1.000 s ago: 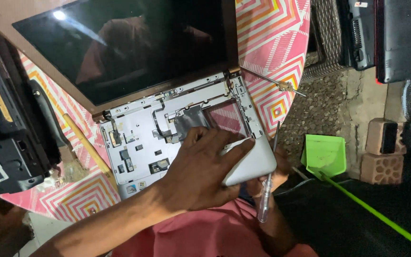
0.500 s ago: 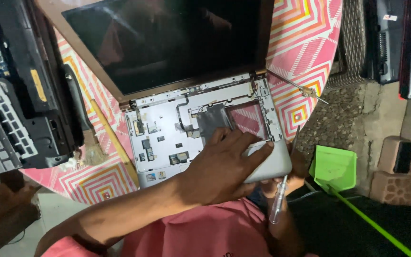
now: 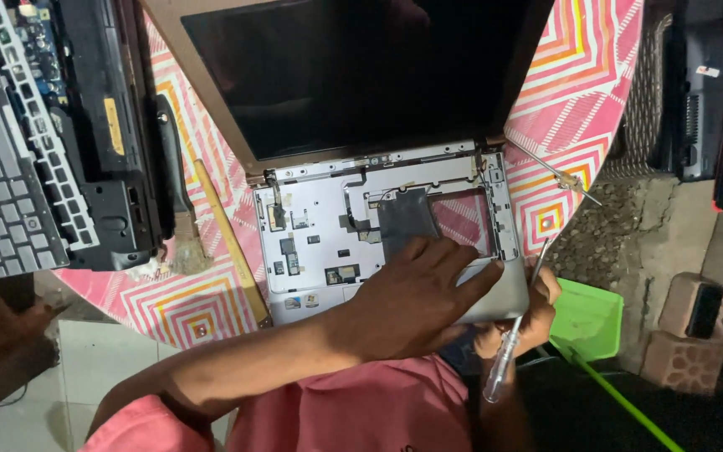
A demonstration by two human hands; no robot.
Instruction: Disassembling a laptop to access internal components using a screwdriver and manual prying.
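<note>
Laptop (image 3: 361, 243) lies on round pink table (image 3: 571, 92), lid open, dark screen at far side, keyboard gone, insides showing; long side runs left to right; near right corner sticks over table edge. Left hand (image 3: 416, 305) lies flat on near right corner, fingers spread, pointing far right; arm comes from near left. Right hand (image 3: 520, 322) under that corner, fist closed round screwdriver (image 3: 514, 335); tip points far, handle near. Brush (image 3: 179, 201) and loose keyboard (image 3: 2, 159) at left.
</note>
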